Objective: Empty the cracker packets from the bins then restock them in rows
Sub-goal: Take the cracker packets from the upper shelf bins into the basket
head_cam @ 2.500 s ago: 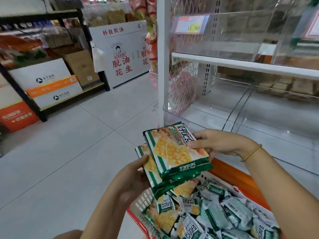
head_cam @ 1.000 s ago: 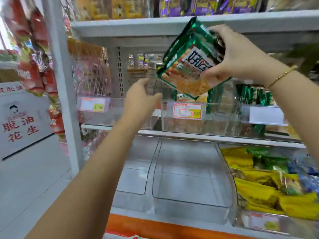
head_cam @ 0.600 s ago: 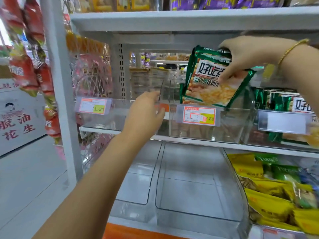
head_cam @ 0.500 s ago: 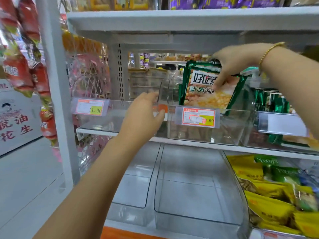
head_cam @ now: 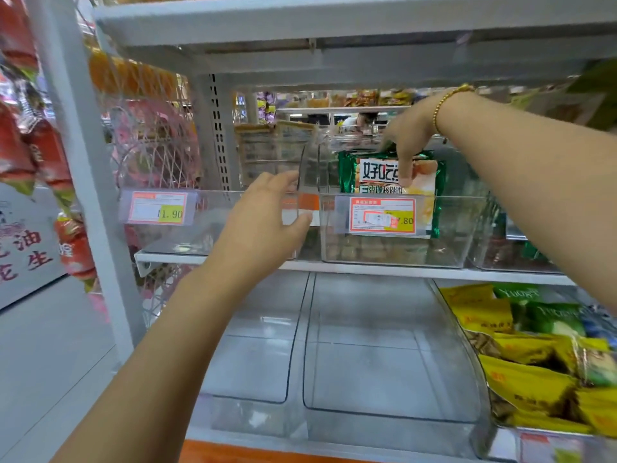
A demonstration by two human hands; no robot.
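Observed right grip [head_cam: 407, 138] clamped on top edge of green cracker packet [head_cam: 374, 172], standing upright inside clear bin [head_cam: 460, 228] on middle shelf [head_cam: 367, 267], right of centre; noted left grip [head_cam: 267, 222] fingers apart, relaxed, against that bin's left front corner, mid-frame.

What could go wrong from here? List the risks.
1. The green cracker packet stands upright in the clear plastic bin, held only near its top by the right hand; released, it may flop over.
2. The left hand rests at the bin's front corner, so the bin could slide.
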